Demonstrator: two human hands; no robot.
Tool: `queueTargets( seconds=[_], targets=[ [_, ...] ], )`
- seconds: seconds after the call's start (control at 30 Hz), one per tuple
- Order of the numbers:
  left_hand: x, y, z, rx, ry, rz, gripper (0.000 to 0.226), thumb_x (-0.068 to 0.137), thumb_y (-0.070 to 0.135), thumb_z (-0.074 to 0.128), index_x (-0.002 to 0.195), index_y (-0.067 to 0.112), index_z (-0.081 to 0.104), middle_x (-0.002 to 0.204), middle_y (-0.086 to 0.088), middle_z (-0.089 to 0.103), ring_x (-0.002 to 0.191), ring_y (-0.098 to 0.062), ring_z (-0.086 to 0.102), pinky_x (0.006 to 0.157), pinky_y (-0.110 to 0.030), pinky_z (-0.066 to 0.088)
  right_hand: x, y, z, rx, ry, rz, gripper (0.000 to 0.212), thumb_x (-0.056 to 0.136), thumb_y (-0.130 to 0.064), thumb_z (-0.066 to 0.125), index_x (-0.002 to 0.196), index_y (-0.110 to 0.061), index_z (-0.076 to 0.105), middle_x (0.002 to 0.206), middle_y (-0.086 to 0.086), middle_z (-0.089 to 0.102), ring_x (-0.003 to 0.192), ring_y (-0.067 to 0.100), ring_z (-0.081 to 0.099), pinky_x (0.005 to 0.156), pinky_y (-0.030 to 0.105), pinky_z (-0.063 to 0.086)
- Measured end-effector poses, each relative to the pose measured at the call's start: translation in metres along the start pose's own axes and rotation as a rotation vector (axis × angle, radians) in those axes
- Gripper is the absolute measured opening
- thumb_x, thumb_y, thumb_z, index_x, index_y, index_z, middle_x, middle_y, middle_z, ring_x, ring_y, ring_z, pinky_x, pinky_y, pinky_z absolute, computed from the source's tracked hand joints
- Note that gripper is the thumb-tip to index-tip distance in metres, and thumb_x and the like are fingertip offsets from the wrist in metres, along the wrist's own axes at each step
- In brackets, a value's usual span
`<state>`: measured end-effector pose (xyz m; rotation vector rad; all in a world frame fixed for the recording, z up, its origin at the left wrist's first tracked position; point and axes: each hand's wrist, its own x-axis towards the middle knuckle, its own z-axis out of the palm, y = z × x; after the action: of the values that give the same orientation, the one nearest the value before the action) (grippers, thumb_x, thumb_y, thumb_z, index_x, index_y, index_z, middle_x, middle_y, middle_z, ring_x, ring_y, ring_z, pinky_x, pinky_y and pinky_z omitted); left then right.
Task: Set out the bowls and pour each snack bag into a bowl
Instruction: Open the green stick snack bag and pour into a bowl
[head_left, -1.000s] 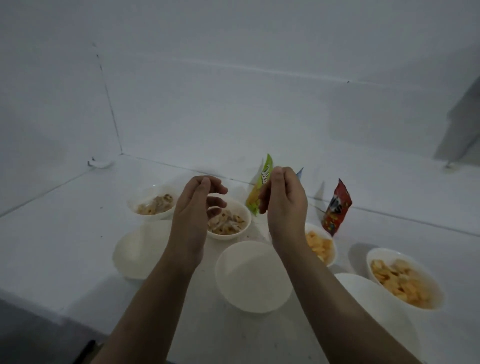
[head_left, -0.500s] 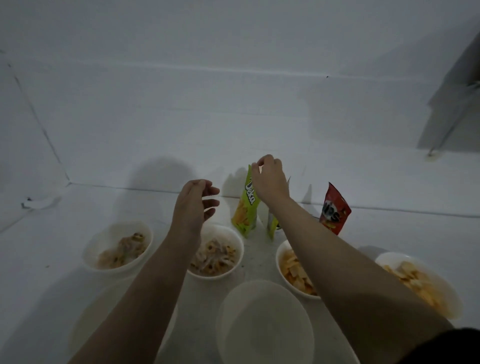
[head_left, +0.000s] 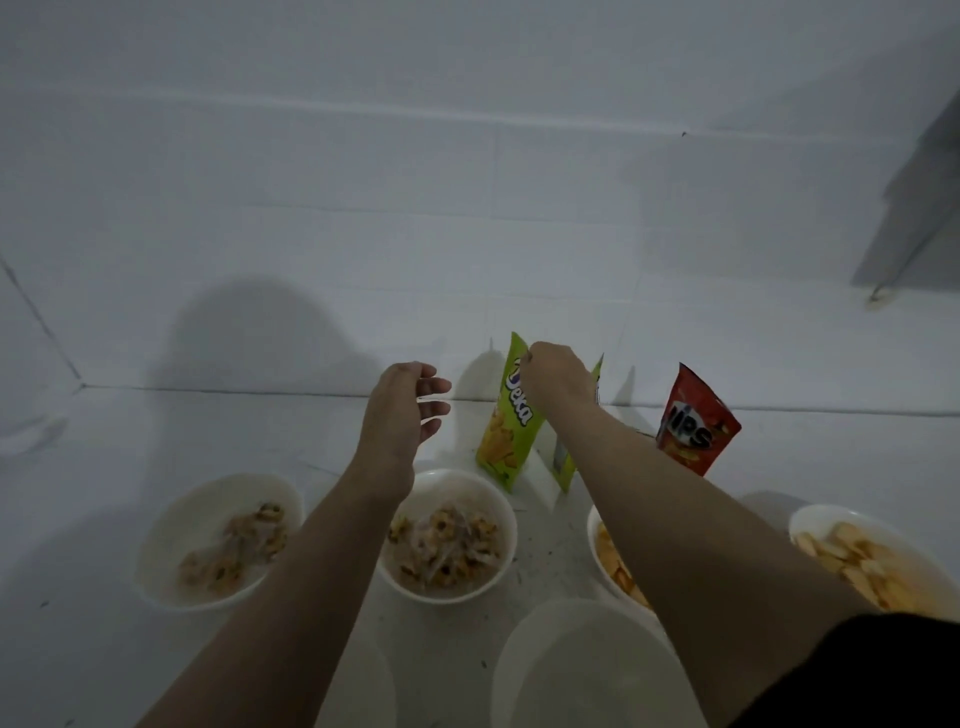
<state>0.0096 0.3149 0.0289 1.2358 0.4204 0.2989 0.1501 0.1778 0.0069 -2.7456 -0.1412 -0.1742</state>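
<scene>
While an empty bowl (head_left: 597, 670) waits nearest the person, four filled bowls sit beyond it: two with mixed snack (head_left: 218, 540) (head_left: 449, 535), two with chips (head_left: 615, 564) (head_left: 872, 561). Left hand (head_left: 402, 410) hovers with its grip relaxed and spread, holding nothing. Right hand (head_left: 556, 371) pinches the top edge of the green Deka bag (head_left: 511, 415), upright at the bench (head_left: 104, 457) back near the wall. Red chips bag (head_left: 693, 421) stands further right. Best move, I'd judge: lift straight up, support the base with the left, tip over the empty bowl.
</scene>
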Motion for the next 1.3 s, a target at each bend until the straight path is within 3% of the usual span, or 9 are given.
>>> queueTargets(
  seconds=[0.07,0.2,0.5,0.63,0.77,0.93,1.07,1.2,1.3],
  targets=[
    [0.000,0.000,-0.002,-0.012,-0.007,-0.010,0.015,0.097,0.022,0.044,0.094,0.015,0.057,0.079,0.002,0.067,0.067,-0.014,0.056,0.071,-0.028,0.045,-0.007,0.001,0.001,0.076,0.113,-0.033,0.034,0.101,-0.019,0.037,0.069,-0.010,0.041,0.075,0.006,0.051,0.075,0.027,0.053,0.056,0.030,0.032],
    [-0.009,0.004,-0.005,-0.029,-0.039,0.022,0.015,0.097,0.021,0.044,0.094,0.015,0.057,0.081,0.001,0.066,0.068,-0.015,0.056,0.068,-0.027,0.044,-0.028,-0.003,-0.023,0.189,0.313,-0.156,0.032,0.100,-0.019,0.042,0.069,-0.010,0.040,0.059,-0.002,0.038,0.065,0.024,0.048,0.056,0.032,0.029],
    [-0.088,0.036,-0.019,-0.077,-0.036,0.294,0.018,0.097,0.014,0.042,0.086,0.016,0.056,0.080,0.001,0.064,0.068,-0.013,0.055,0.066,-0.026,0.044,-0.140,-0.036,-0.098,0.653,0.574,-0.401,0.036,0.102,-0.021,0.044,0.069,-0.012,0.034,0.054,-0.006,0.034,0.048,0.008,0.031,0.046,0.027,0.023],
    [-0.137,0.041,-0.035,0.037,0.085,0.469,0.023,0.098,0.010,0.043,0.080,0.017,0.056,0.076,0.008,0.064,0.074,-0.008,0.054,0.071,-0.026,0.043,-0.200,-0.052,-0.111,0.885,0.503,-0.448,0.034,0.103,-0.016,0.043,0.073,-0.004,0.037,0.064,0.016,0.042,0.056,0.013,0.037,0.051,0.037,0.031],
    [-0.177,0.037,-0.064,0.119,0.225,0.548,0.023,0.097,0.008,0.044,0.080,0.018,0.057,0.076,0.012,0.064,0.076,-0.004,0.054,0.072,-0.026,0.043,-0.240,-0.067,-0.110,1.144,0.304,-0.460,0.034,0.104,-0.018,0.043,0.075,-0.003,0.038,0.070,0.020,0.043,0.064,0.016,0.042,0.056,0.032,0.037],
    [-0.216,0.035,-0.117,0.218,0.324,0.506,0.027,0.098,0.007,0.042,0.078,0.017,0.057,0.082,-0.001,0.062,0.080,-0.012,0.055,0.071,-0.028,0.044,-0.271,-0.091,-0.092,1.375,-0.036,-0.423,0.033,0.103,-0.027,0.043,0.070,-0.023,0.041,0.071,0.003,0.047,0.069,0.021,0.048,0.062,0.038,0.044],
    [-0.236,0.038,-0.163,0.300,0.427,0.437,0.026,0.098,0.009,0.043,0.079,0.017,0.059,0.080,0.003,0.063,0.075,-0.008,0.054,0.071,-0.029,0.043,-0.297,-0.116,-0.068,1.446,-0.239,-0.390,0.032,0.098,-0.032,0.047,0.073,-0.013,0.039,0.078,0.014,0.048,0.072,0.027,0.047,0.066,0.049,0.046],
    [-0.245,0.038,-0.198,0.366,0.425,0.388,0.025,0.098,0.011,0.044,0.080,0.015,0.061,0.073,0.010,0.066,0.073,-0.007,0.055,0.073,-0.029,0.045,-0.318,-0.141,-0.040,1.447,-0.359,-0.338,0.030,0.098,-0.028,0.048,0.075,-0.009,0.043,0.078,0.014,0.051,0.073,0.025,0.051,0.068,0.044,0.046],
    [-0.242,0.034,-0.220,0.391,0.378,0.341,0.024,0.097,0.011,0.045,0.082,0.014,0.062,0.072,0.012,0.066,0.067,-0.001,0.056,0.064,-0.020,0.045,-0.328,-0.161,-0.020,1.409,-0.437,-0.320,0.028,0.095,-0.026,0.049,0.074,-0.007,0.046,0.078,0.014,0.052,0.072,0.025,0.051,0.068,0.042,0.046]
  ],
)
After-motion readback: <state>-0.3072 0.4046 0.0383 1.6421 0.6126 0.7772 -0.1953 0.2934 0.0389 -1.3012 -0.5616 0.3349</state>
